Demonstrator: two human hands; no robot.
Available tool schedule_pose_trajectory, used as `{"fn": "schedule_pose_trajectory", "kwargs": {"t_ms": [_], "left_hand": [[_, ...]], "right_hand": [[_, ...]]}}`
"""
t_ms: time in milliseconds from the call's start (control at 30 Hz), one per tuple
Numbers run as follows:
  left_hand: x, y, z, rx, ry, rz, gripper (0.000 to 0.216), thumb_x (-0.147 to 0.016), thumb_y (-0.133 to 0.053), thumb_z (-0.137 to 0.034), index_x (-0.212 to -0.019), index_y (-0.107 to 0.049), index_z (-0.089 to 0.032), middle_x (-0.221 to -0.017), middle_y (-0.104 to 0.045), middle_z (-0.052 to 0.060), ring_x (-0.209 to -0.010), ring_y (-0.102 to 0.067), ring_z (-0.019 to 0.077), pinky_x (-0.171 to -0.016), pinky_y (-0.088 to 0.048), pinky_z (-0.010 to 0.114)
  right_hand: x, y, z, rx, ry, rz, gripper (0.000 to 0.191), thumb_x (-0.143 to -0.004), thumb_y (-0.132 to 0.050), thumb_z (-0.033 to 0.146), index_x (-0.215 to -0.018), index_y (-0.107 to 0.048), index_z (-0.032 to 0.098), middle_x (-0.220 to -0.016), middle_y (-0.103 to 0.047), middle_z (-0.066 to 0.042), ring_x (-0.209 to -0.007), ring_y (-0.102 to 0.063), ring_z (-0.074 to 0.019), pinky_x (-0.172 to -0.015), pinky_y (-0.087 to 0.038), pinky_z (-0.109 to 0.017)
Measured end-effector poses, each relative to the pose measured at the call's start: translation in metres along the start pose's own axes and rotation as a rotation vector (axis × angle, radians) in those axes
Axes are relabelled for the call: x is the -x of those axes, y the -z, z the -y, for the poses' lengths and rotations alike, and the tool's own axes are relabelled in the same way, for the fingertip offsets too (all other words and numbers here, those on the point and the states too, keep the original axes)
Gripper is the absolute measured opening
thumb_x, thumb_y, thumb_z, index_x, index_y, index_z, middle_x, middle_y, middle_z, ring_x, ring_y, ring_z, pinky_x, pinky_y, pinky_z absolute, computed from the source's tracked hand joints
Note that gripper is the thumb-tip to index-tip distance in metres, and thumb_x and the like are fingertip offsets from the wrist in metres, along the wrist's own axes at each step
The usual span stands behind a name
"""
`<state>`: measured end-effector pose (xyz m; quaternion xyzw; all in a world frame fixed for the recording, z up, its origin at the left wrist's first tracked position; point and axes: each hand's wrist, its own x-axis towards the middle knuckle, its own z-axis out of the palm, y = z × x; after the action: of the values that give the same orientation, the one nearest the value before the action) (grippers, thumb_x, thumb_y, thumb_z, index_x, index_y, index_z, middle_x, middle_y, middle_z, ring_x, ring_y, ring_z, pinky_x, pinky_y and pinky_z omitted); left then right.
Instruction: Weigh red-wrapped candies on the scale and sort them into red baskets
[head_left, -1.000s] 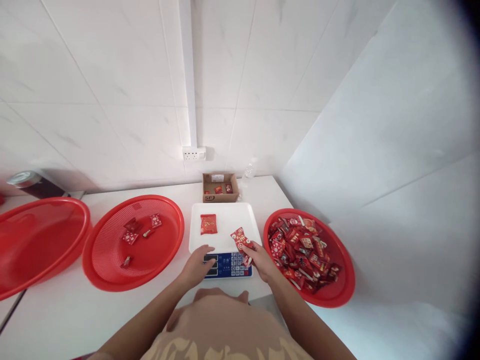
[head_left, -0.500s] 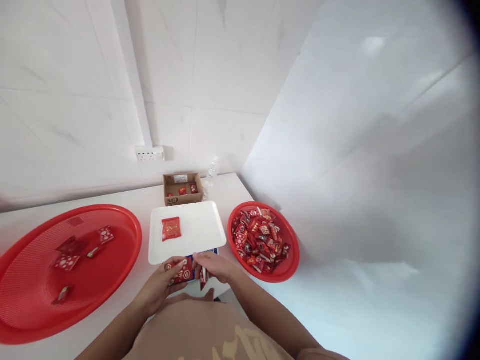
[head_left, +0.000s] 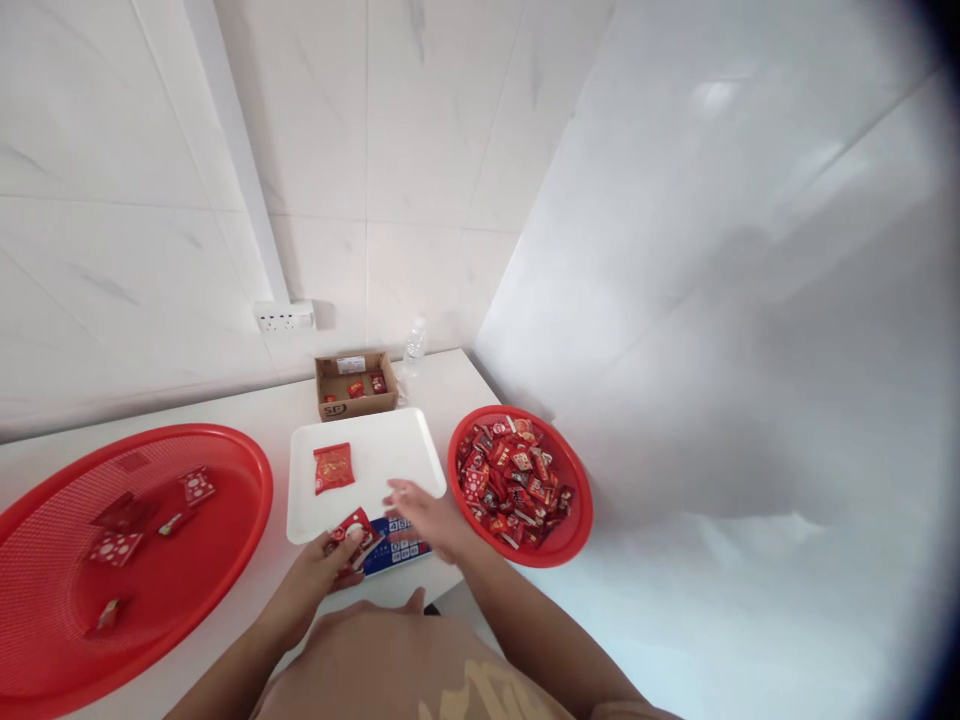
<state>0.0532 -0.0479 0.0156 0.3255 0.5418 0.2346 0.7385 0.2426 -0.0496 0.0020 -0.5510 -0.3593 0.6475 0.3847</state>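
My left hand is closed around red candy packets with white patterns, at the near edge of a white tray. How many packets it holds I cannot tell. Just right of it, my right hand is open with fingers spread and nothing visible in it. It hovers over the tray's near right corner and a blue scale with a number keypad. One flat red packet lies on the tray's left side.
A round red basket full of red-wrapped candies stands at the right. The large red basket at the left holds several packets. Behind the tray are a cardboard box with a few packets and a clear plastic bottle.
My right hand has moved away from the left hand and opened; the red packet under it no longer shows there. The scale keypad is more visible, and the view has shifted slightly.
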Motion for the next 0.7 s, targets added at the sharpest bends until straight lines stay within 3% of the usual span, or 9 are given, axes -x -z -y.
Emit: {"fn": "schedule_pose_trajectory", "kwargs": {"t_ms": [133,167,267,367,433,567,700], "left_hand": [[0.007,0.016,-0.004,0.170,0.063,-0.074,0.028,-0.076,-0.065,-0.037,-0.093,-0.064,-0.014,-0.094,-0.070,0.010,-0.079,-0.067,0.0191,-0.078,-0.056,0.036],[0.008,0.018,-0.004,0.184,0.071,-0.100,0.026,-0.077,-0.065,-0.034,-0.093,-0.064,-0.014,-0.093,-0.070,0.010,-0.078,-0.067,0.0187,-0.078,-0.056,0.036],[0.010,0.023,-0.005,0.190,0.086,-0.151,0.023,-0.079,-0.063,-0.032,-0.094,-0.063,-0.014,-0.090,-0.070,0.010,-0.076,-0.067,0.0182,-0.077,-0.057,0.037],[0.011,0.023,-0.006,0.190,0.098,-0.151,0.025,-0.078,-0.065,-0.033,-0.095,-0.062,-0.014,-0.091,-0.070,0.010,-0.077,-0.067,0.0182,-0.077,-0.057,0.036],[0.011,0.023,-0.007,0.182,0.114,-0.147,0.027,-0.077,-0.066,-0.034,-0.095,-0.062,-0.014,-0.093,-0.070,0.010,-0.077,-0.067,0.0181,-0.077,-0.057,0.034],[0.009,0.026,-0.005,0.172,0.137,-0.129,0.026,-0.078,-0.065,-0.034,-0.095,-0.063,-0.015,-0.093,-0.070,0.009,-0.076,-0.067,0.0167,-0.077,-0.057,0.034],[0.007,0.027,-0.005,0.181,0.160,-0.083,0.027,-0.078,-0.064,-0.035,-0.094,-0.064,-0.014,-0.093,-0.069,0.010,-0.078,-0.066,0.0167,-0.078,-0.057,0.033]], "right_hand": [[-0.037,0.081,0.001,0.479,0.161,-0.616,0.040,-0.084,-0.043,0.037,-0.122,-0.050,0.024,-0.121,-0.056,-0.007,-0.109,-0.053,-0.0179,-0.093,-0.043,-0.034],[-0.046,0.100,0.000,0.523,0.152,-0.673,0.043,-0.083,-0.044,0.034,-0.124,-0.049,0.022,-0.126,-0.053,-0.009,-0.117,-0.048,-0.0194,-0.099,-0.038,-0.035],[-0.066,0.138,-0.011,0.582,0.107,-0.725,0.052,-0.076,-0.051,0.027,-0.127,-0.047,0.017,-0.135,-0.045,-0.013,-0.128,-0.037,-0.0248,-0.106,-0.029,-0.041],[-0.071,0.148,-0.030,0.717,0.066,-0.715,0.057,-0.069,-0.059,0.021,-0.125,-0.050,0.016,-0.142,-0.035,-0.015,-0.128,-0.036,-0.0294,-0.106,-0.028,-0.042],[-0.068,0.150,-0.041,0.901,0.046,-0.688,0.051,-0.070,-0.058,0.018,-0.120,-0.054,0.016,-0.142,-0.033,-0.016,-0.123,-0.042,-0.0277,-0.102,-0.032,-0.037],[-0.054,0.160,-0.050,1.069,0.003,-0.649,0.034,-0.071,-0.048,0.007,-0.099,-0.063,0.017,-0.118,-0.054,-0.011,-0.099,-0.057,-0.0178,-0.089,-0.040,-0.026],[-0.030,0.181,-0.050,1.085,-0.087,-0.662,0.025,-0.069,-0.047,0.006,-0.083,-0.064,0.018,-0.096,-0.063,-0.007,-0.085,-0.060,-0.0169,-0.079,-0.042,-0.026]]}}
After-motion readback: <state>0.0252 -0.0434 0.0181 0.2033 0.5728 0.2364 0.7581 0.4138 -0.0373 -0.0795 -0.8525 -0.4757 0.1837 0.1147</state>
